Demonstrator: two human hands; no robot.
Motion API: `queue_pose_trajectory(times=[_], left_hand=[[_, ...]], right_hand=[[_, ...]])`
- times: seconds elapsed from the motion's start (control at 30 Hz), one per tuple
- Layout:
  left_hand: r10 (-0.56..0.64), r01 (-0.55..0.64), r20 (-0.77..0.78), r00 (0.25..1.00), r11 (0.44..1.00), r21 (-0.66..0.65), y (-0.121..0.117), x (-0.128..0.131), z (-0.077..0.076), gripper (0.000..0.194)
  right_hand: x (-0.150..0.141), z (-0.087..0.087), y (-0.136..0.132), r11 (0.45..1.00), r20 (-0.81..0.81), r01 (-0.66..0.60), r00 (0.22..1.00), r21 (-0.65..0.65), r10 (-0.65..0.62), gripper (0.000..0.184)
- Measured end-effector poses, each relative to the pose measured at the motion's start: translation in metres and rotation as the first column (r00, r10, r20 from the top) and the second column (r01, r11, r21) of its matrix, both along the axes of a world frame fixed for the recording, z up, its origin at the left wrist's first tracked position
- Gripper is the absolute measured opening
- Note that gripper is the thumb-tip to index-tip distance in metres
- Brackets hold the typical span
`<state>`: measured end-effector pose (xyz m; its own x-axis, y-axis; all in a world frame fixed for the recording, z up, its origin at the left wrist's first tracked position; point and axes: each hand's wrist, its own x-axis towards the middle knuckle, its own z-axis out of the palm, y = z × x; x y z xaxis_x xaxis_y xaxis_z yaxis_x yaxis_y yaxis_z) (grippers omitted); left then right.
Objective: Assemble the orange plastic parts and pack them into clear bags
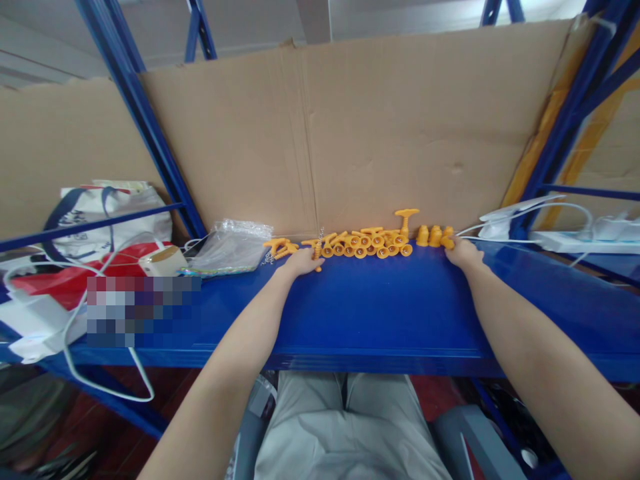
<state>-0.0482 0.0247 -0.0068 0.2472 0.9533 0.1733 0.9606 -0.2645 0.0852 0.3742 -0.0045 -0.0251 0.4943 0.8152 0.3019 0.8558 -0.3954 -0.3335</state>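
My left hand (pixel 301 262) is closed on an orange T-handled piece with a ridged, spiral-looking shaft (pixel 317 251), held roughly upright. Behind and to its right lies a stacked row of orange pieces (pixel 360 252), their round cup ends facing me with something shiny inside. One orange T-handle (pixel 407 213) stands upright at the row's right end. My right hand (pixel 463 253) has its fingers closed on a small orange cap-shaped piece (pixel 447 243). Beside it stand several similar orange caps (pixel 423 235). Left of my left hand lie more orange T-handles (pixel 280 248) with thin chains.
The blue shelf (pixel 380 307) is backed by a cardboard sheet (pixel 400 127). Clear plastic bags (pixel 233 248) lie at left, near a red bag (pixel 55 283), white cables and a white cloth bag (pixel 117 217). A white power strip (pixel 580 241) sits at right.
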Motion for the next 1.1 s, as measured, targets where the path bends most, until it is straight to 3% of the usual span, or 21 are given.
queue_pose_trajectory(times=[0.2, 0.43, 0.67, 0.9, 1.1], left_hand=[[-0.005, 0.004, -0.007, 1.000, 1.000, -0.019, -0.004, 0.002, 0.003, 0.038], [0.005, -0.005, -0.004, 1.000, 1.000, -0.005, -0.002, 0.002, 0.001, 0.038], [-0.021, 0.021, -0.012, 1.000, 1.000, -0.001, -0.001, 0.001, 0.000, 0.036], [0.005, -0.005, 0.009, 1.000, 1.000, 0.002, -0.003, 0.004, 0.001, 0.033], [-0.024, 0.023, 0.024, 0.999, 0.998, 0.055, -0.006, 0.007, 0.002, 0.031]], right_hand=[[0.000, 0.000, 0.001, 0.996, 0.016, -0.029, 0.999, -0.087, 0.030, 0.043], [-0.007, 0.004, -0.003, 1.000, 0.076, -0.007, 0.997, 0.008, 0.006, 0.047], [-0.016, 0.015, 0.000, 1.000, 0.082, 0.026, 0.996, -0.005, -0.026, 0.039], [-0.027, 0.024, -0.004, 0.995, 0.024, -0.040, 0.999, -0.090, 0.042, 0.042], [-0.031, 0.025, -0.006, 0.983, 0.000, -0.120, 0.993, -0.138, 0.121, 0.030]])
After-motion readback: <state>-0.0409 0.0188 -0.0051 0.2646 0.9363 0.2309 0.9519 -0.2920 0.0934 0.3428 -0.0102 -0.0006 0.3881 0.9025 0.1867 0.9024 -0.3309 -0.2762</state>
